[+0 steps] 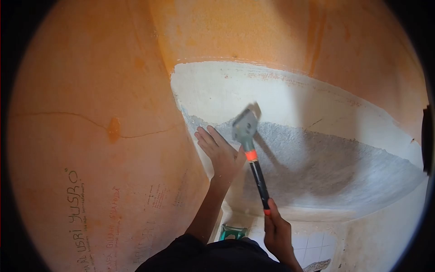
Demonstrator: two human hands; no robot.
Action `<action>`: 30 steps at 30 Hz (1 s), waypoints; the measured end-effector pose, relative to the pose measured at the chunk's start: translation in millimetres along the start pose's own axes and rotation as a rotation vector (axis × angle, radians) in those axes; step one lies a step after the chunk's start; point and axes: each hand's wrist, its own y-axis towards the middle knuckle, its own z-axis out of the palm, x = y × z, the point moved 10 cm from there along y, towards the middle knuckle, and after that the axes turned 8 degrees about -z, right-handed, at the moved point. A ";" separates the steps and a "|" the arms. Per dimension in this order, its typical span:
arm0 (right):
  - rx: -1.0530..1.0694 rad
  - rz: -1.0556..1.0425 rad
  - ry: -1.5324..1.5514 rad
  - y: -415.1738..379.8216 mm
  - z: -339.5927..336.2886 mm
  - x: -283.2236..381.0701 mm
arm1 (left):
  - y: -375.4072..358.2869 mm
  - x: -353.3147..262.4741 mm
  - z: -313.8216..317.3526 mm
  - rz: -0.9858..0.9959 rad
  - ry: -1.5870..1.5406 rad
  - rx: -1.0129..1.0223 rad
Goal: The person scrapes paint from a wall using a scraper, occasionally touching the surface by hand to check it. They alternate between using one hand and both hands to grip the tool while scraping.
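Grey-headed scraper (256,170) has a black handle (260,186) with orange bands (251,155).

The tool (257,172) is black, grey and orange; the wall (294,102) orange, white, grey.

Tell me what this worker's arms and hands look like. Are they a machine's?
No, they're a person's. The left hand and right hand are bare, with no gloves, rings or watch to be seen. The left forearm is uncovered up to a dark sleeve; any right sleeve is out of view. No cables or markings show.
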 end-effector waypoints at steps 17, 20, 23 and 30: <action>0.044 0.176 0.125 -6.9 4.4 -7.4 | -3.6 -0.4 1.2 0.001 -0.013 -0.007; 0.022 0.005 0.095 8.8 7.1 18.8 | -5.5 1.5 5.6 -0.011 -0.023 0.001; 0.003 0.066 0.093 -3.7 4.4 3.2 | -5.3 0.9 1.4 -0.019 -0.041 -0.004; 0.028 0.046 0.079 -2.0 6.5 6.6 | -4.3 2.7 6.2 -0.005 -0.006 0.011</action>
